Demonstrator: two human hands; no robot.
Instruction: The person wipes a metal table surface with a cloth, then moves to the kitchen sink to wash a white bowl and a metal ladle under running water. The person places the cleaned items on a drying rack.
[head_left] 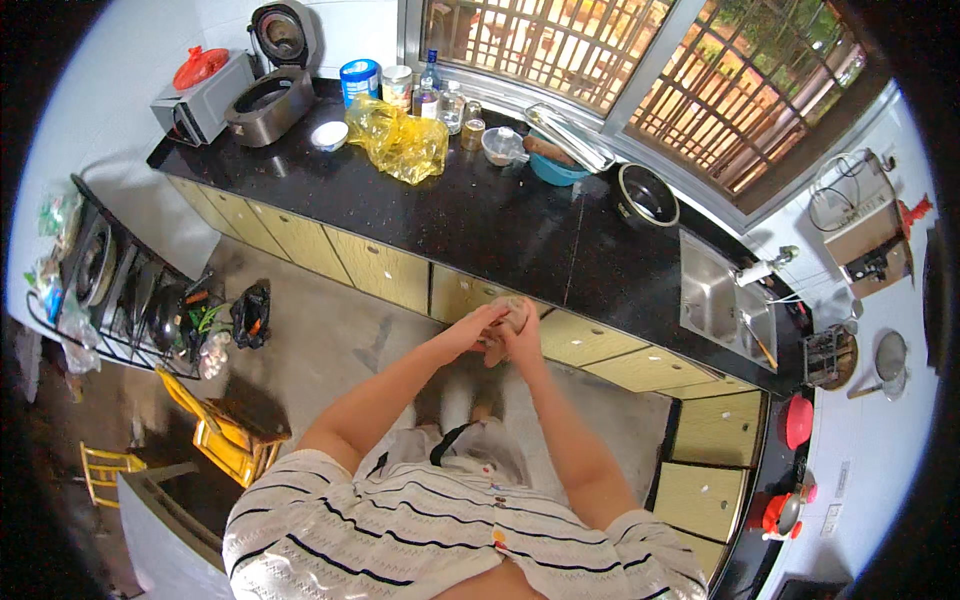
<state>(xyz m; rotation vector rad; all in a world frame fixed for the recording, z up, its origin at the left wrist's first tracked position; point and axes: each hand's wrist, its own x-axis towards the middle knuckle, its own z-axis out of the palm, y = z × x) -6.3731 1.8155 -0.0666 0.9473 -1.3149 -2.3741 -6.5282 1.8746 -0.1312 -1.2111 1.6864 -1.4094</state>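
Both my hands are together in front of the counter's cabinet doors, closed round a small pale tan thing [513, 313] that looks soft or crumpled. Its kind cannot be made out. My left hand [470, 335] presses against it from the left, with the fingers bent. On the other side my right hand [523, 345] wraps round it, and its fingers partly hide the thing. Neither hand touches the black counter [480, 225] beyond them.
On the counter are a rice cooker [268, 105] with its lid up, a crumpled yellow plastic bag [400, 140], bottles, a blue basin [556, 172] and a black round pot [648, 195]. A steel sink [708, 290] lies right. A yellow chair [222, 440] stands left.
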